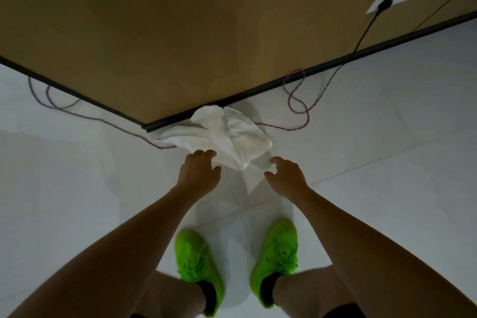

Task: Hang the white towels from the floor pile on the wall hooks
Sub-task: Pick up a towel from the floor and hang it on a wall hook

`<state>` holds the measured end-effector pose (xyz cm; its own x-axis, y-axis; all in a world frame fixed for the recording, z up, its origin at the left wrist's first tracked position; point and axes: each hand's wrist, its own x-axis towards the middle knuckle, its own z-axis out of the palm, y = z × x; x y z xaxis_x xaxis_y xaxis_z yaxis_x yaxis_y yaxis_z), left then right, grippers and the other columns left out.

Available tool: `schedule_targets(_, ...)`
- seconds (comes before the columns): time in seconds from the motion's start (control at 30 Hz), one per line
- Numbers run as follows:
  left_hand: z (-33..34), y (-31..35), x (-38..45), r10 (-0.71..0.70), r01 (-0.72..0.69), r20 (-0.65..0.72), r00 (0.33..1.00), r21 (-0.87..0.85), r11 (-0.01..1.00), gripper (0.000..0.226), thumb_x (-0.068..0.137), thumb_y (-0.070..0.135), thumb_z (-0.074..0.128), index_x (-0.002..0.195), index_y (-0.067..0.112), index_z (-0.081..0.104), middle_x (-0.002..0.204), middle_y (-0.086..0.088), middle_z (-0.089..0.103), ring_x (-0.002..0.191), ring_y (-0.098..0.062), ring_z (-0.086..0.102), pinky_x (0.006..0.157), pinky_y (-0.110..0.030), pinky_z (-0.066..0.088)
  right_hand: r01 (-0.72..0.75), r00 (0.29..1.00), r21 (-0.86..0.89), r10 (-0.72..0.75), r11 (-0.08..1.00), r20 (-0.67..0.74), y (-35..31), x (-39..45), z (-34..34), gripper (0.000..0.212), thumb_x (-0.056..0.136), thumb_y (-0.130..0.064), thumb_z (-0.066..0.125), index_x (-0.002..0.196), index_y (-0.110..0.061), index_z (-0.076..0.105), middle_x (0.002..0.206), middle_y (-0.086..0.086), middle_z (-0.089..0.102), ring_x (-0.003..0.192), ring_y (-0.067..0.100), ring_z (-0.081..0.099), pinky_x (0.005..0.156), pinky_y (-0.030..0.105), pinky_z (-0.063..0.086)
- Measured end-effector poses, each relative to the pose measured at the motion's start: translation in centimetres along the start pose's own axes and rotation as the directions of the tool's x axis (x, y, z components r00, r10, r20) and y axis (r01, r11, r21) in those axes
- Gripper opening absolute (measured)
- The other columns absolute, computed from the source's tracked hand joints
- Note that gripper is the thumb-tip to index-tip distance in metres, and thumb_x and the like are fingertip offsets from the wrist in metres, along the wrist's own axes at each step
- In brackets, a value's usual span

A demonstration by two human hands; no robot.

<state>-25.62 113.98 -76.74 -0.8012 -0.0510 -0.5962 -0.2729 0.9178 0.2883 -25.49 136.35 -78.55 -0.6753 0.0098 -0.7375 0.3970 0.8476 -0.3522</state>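
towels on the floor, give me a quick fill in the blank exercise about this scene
1. The white towels lie on the floor against the dark ____ at the foot of the wall.
2. The person's shoes are bright ____.
3. A thin cable runs from a plug in the white ____ on the wall down to the floor.
4. The left hand and right hand reach down, and the fingers of the ____ hand touch the towels.

Missing words: baseboard; green; plate; left
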Motion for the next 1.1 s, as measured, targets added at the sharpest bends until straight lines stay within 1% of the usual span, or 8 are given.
schedule_targets(0.2, 12.7, -4.2, 13.1, -0.081, 0.081, -0.005, 0.997, -0.055, 0.995, 0.050, 0.094, 0.032, 0.059, 0.140, 0.019, 0.049, 0.140, -0.010, 0.051, 0.126, -0.028, 0.051, 0.102, -0.041, 0.047, -0.019, 1.000, 0.039, 0.019, 0.999, 0.000, 3.8, 17.4, 8.7, 0.056, 0.094, -0.033, 0.060, 0.144, -0.016, 0.044, 0.137, 0.012, 0.056, 0.127, 0.030, 0.052, 0.100, 0.036, 0.046)
schedule_targets(0.4, 20.9, -7.1, 21.2, -0.052, 0.051, -0.027, 0.998, -0.029, 0.998, 0.080, 0.083, 0.046, 0.072, 0.148, 0.021, 0.032, 0.150, -0.007, 0.037, 0.136, -0.030, 0.035, 0.108, -0.046, 0.040, -0.127, 0.925, 0.480, 0.278, 0.868, -0.257, 3.7, 27.4, 15.8, 0.102, 0.076, -0.033, 0.080, 0.154, -0.010, 0.017, 0.150, 0.021, 0.033, 0.132, 0.036, 0.044, 0.108, 0.046, 0.041)
schedule_targets(0.5, 22.0, -6.6, 22.8, -0.122, 0.121, 0.014, 0.992, 0.032, 0.992, 0.103, 0.069, 0.061, 0.076, 0.148, 0.022, 0.022, 0.146, -0.008, 0.041, 0.135, -0.033, 0.038, 0.106, -0.050, 0.042, -0.091, 0.915, 0.505, 0.273, 0.858, -0.298, 4.1, 28.9, 16.2, 0.059, 0.077, -0.023, 0.075, 0.129, -0.005, 0.053, 0.122, 0.019, 0.063, 0.112, 0.036, 0.061, 0.091, 0.040, 0.052)
schedule_targets(0.57, 21.8, -5.9, 22.0, -0.174, 0.177, 0.076, 0.982, -0.035, 0.984, 0.093, 0.076, 0.050, 0.074, 0.147, 0.019, 0.021, 0.138, -0.013, 0.049, 0.125, -0.035, 0.050, 0.098, -0.047, 0.049, -0.086, 0.938, 0.450, 0.225, 0.889, -0.265, 3.8, 27.5, 15.5, 0.035, 0.080, -0.023, 0.071, 0.108, -0.004, 0.065, 0.105, 0.016, 0.070, 0.100, 0.035, 0.066, 0.082, 0.038, 0.054)
schedule_targets(0.67, 18.3, -4.8, 18.0, -0.222, 0.237, 0.119, 0.968, -0.142, 0.961, 0.049, 0.090, 0.025, 0.061, 0.134, 0.015, 0.043, 0.121, -0.013, 0.060, 0.103, -0.031, 0.062, 0.079, -0.035, 0.056, 0.006, 0.956, 0.445, 0.126, 0.895, -0.266, 1.9, 22.4, 12.3, 0.024, 0.083, -0.024, 0.072, 0.096, -0.004, 0.066, 0.092, 0.012, 0.069, 0.088, 0.030, 0.064, 0.070, 0.032, 0.048)
schedule_targets(0.73, 13.9, -3.6, 14.2, -0.233, 0.254, 0.131, 0.964, -0.176, 0.951, 0.045, 0.088, 0.025, 0.065, 0.131, 0.019, 0.051, 0.119, -0.009, 0.062, 0.097, -0.026, 0.062, 0.070, -0.029, 0.052, 0.074, 0.967, 0.444, 0.046, 0.893, -0.252, -0.3, 17.7, 8.8, 0.021, 0.084, -0.024, 0.072, 0.089, -0.005, 0.064, 0.084, 0.007, 0.064, 0.083, 0.028, 0.062, 0.070, 0.032, 0.048)
schedule_targets(1.0, -11.5, 9.1, -5.1, 0.031, -0.004, 0.118, 0.992, -0.221, 0.975, 0.092, 0.072, 0.051, 0.080, 0.147, 0.021, 0.037, 0.139, 0.001, 0.055, 0.125, -0.023, 0.053, 0.103, -0.037, 0.045, 0.225, 0.958, 0.487, -0.099, 0.844, -0.270, -14.4, -5.6, -12.1, 0.027, 0.086, -0.028, 0.070, 0.101, -0.005, 0.068, 0.096, 0.008, 0.069, 0.091, 0.023, 0.066, 0.083, 0.040, 0.057)
schedule_targets(1.1, -21.5, 14.5, -11.7, 0.097, -0.093, -0.002, 0.995, -0.304, 0.948, 0.056, 0.082, 0.045, 0.073, 0.128, 0.019, 0.055, 0.122, 0.004, 0.063, 0.112, -0.020, 0.060, 0.092, -0.031, 0.049, 0.279, 0.950, 0.602, -0.123, 0.748, -0.288, -18.9, -14.7, -21.9, 0.010, 0.081, -0.019, 0.073, 0.082, -0.010, 0.068, 0.087, 0.011, 0.070, 0.084, 0.026, 0.070, 0.076, 0.048, 0.060)
